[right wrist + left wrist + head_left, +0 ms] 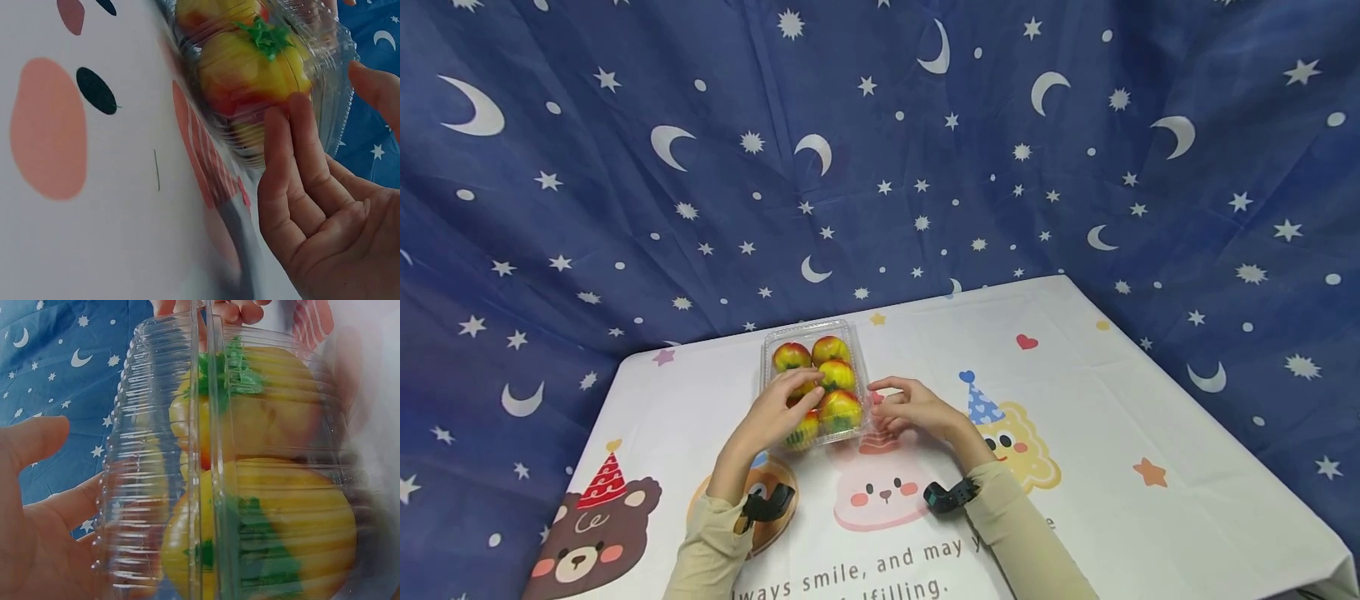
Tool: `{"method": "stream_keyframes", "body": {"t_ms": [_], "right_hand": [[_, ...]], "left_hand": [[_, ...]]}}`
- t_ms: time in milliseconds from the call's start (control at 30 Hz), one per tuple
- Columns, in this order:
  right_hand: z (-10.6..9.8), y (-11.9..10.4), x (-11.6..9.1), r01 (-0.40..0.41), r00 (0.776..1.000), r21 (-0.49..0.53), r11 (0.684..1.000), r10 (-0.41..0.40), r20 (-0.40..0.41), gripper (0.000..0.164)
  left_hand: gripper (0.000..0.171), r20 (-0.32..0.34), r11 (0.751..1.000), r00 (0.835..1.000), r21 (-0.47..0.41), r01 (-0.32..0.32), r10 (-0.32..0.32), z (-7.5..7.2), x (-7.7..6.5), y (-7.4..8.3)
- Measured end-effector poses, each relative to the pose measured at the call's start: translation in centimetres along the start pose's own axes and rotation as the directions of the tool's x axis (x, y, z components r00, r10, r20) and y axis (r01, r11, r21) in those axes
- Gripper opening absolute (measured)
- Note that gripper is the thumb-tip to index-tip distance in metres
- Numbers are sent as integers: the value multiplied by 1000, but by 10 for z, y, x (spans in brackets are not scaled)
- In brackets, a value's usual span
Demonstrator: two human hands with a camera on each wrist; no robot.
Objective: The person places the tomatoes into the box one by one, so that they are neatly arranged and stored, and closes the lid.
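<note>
A clear plastic clamshell box (811, 332) holding several red-and-yellow fruits (839, 411) with green leaf tops lies at the table's left middle. Its ridged lid is closed over them; in the left wrist view the rims of lid and base (203, 487) run side by side. My left hand (778, 408) reaches over the box's left part, thumb and fingers spread and loosely bent. At the right side is my right hand (917, 407). In the right wrist view its bent fingertips (300, 106) overlap the box wall, with the thumb apart from them.
A white tablecloth (1120, 533) with cartoon animals and lettering covers the table. Behind it hangs a dark blue curtain (880, 233) with moons and stars. Black bands (951, 497) sit on both wrists over pale sleeves.
</note>
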State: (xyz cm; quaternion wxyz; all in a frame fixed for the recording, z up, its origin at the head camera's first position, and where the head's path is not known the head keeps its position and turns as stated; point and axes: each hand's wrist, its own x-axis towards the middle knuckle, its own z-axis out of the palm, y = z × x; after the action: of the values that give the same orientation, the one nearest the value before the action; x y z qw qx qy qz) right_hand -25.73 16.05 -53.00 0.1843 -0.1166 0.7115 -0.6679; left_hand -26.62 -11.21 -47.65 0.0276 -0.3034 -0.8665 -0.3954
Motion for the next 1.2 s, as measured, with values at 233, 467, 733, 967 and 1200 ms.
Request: {"method": "stream_keyframes", "body": {"t_ms": [233,467,733,967,1200], "right_hand": [[9,-1,4,-10,1000,43,999,9,29,69],[13,-2,4,-24,999,59,998,22,30,77],[12,-5,7,-27,997,61,998,23,74,81],[13,-7,9,-69,994,153,986,55,97,82],[14,-5,9,-62,993,202,977,40,113,84]], "left_hand": [[37,-7,999,1000,31,-17,17,0,2,-1],[39,0,999,1000,47,-1,1,2,0,-1],[39,1,998,1000,59,1,-1,1,1,0],[41,5,997,1000,78,7,-7,0,2,1],[40,12,997,1000,82,2,-3,0,1,1]]}}
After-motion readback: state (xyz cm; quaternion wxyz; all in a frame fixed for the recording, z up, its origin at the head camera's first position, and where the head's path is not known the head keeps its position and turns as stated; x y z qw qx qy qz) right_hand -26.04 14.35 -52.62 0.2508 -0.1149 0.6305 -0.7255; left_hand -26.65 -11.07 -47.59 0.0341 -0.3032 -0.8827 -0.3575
